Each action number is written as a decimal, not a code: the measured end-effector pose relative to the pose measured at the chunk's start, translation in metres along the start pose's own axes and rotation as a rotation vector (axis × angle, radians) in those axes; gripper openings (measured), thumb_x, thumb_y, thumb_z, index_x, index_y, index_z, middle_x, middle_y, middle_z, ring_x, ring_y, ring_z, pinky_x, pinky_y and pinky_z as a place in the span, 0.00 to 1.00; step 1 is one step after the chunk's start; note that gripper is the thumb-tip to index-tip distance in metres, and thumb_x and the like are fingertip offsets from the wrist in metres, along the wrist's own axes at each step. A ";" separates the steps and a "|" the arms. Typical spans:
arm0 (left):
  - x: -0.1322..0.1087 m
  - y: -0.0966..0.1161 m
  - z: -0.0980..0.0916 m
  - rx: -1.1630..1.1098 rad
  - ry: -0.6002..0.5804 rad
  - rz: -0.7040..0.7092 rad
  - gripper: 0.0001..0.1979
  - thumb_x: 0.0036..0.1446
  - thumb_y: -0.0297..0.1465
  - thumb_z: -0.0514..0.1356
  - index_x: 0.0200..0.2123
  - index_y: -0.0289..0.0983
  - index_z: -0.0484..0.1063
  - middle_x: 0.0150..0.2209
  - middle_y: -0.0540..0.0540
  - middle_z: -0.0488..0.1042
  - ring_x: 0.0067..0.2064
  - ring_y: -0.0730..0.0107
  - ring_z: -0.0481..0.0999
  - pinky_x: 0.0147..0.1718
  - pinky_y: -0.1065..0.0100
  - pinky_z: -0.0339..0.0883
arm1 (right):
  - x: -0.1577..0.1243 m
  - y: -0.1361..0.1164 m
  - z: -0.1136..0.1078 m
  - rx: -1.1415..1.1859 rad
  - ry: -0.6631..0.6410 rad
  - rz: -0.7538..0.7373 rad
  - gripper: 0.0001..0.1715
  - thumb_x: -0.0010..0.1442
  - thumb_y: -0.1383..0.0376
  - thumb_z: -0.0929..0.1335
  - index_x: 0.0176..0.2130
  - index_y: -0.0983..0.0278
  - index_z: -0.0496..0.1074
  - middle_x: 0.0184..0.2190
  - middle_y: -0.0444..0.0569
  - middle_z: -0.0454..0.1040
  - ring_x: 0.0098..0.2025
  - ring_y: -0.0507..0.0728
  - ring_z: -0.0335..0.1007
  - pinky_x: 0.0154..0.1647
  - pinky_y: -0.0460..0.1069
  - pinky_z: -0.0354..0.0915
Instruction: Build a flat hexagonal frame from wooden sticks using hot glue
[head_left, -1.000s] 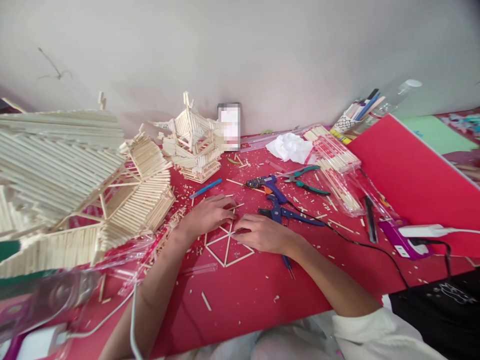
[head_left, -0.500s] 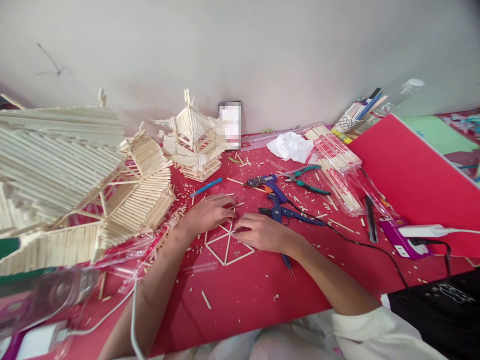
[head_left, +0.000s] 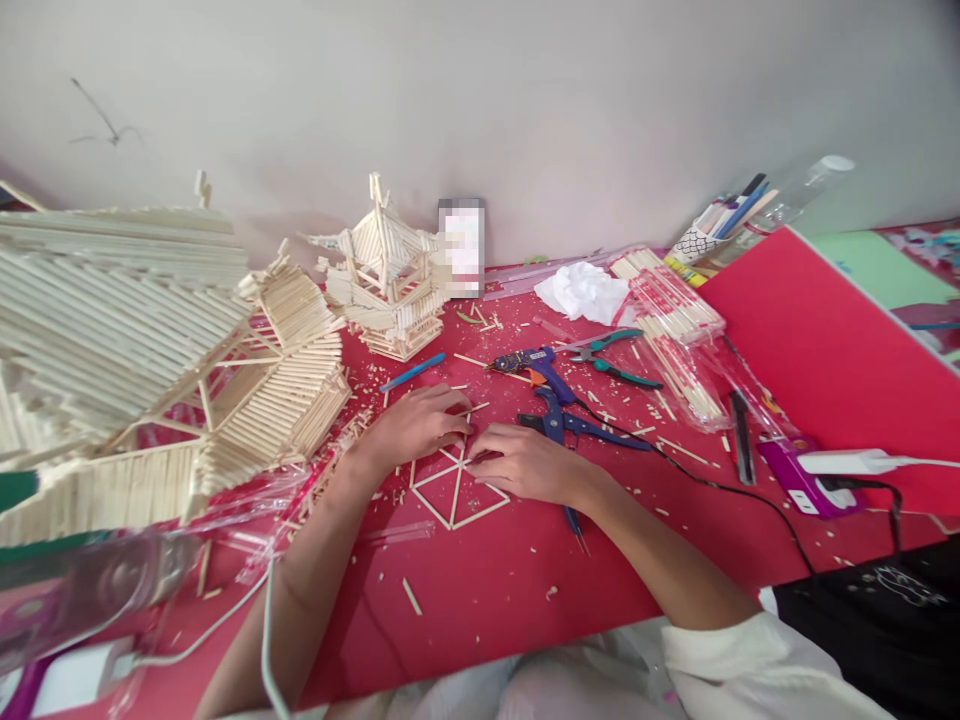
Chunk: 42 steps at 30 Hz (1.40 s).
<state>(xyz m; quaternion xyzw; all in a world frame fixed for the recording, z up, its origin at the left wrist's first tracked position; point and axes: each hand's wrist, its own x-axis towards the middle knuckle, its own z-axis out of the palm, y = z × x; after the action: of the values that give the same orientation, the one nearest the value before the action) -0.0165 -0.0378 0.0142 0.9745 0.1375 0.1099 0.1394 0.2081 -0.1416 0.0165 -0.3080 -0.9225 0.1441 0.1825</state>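
The left hand (head_left: pixel 424 420) and right hand (head_left: pixel 525 462) are resting half-curled over the frame (head_left: pixel 456 492) lying partly beneath them, any grip being hidden, and uneven finger pressure would be risking skewing it.

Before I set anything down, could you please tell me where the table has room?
Mostly bare: the strip between the frame and the table's front edge, bar a loose stick and scraps; and a smaller patch between the right forearm and the cable. Crowded: right of the frame, with glue gun, pliers and packed sticks; left, with models.
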 end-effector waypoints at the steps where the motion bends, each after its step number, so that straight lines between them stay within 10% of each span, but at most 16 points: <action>1: 0.000 0.000 0.000 -0.001 -0.002 -0.002 0.08 0.62 0.30 0.67 0.45 0.43 0.82 0.52 0.43 0.78 0.55 0.58 0.77 0.51 0.62 0.70 | 0.000 0.000 0.000 0.002 0.002 0.000 0.10 0.70 0.68 0.69 0.40 0.62 0.82 0.45 0.50 0.81 0.46 0.58 0.74 0.51 0.53 0.70; 18: 0.000 0.001 -0.004 -0.049 -0.047 -0.005 0.11 0.64 0.31 0.65 0.50 0.43 0.80 0.58 0.41 0.75 0.59 0.56 0.74 0.56 0.59 0.69 | 0.000 -0.001 -0.002 -0.010 0.002 -0.024 0.09 0.69 0.70 0.69 0.41 0.64 0.82 0.45 0.51 0.81 0.48 0.58 0.74 0.53 0.53 0.70; 28: -0.008 -0.006 -0.022 -0.163 0.180 -0.256 0.23 0.63 0.15 0.52 0.53 0.39 0.77 0.51 0.42 0.78 0.52 0.63 0.80 0.53 0.62 0.74 | 0.001 -0.002 -0.005 -0.072 -0.002 -0.035 0.11 0.72 0.66 0.67 0.45 0.65 0.81 0.44 0.52 0.81 0.45 0.58 0.73 0.48 0.53 0.72; 42: -0.012 0.009 -0.028 -0.176 -0.133 -0.216 0.18 0.63 0.24 0.62 0.55 0.41 0.71 0.52 0.44 0.74 0.53 0.61 0.76 0.51 0.64 0.70 | -0.001 0.004 0.003 -0.134 0.032 0.153 0.18 0.71 0.67 0.67 0.58 0.64 0.76 0.55 0.61 0.76 0.54 0.65 0.73 0.56 0.62 0.72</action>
<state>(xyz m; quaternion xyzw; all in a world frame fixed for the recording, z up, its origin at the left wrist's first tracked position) -0.0327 -0.0425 0.0412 0.9431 0.2218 0.0409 0.2442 0.2098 -0.1396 0.0120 -0.3911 -0.9010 0.0907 0.1646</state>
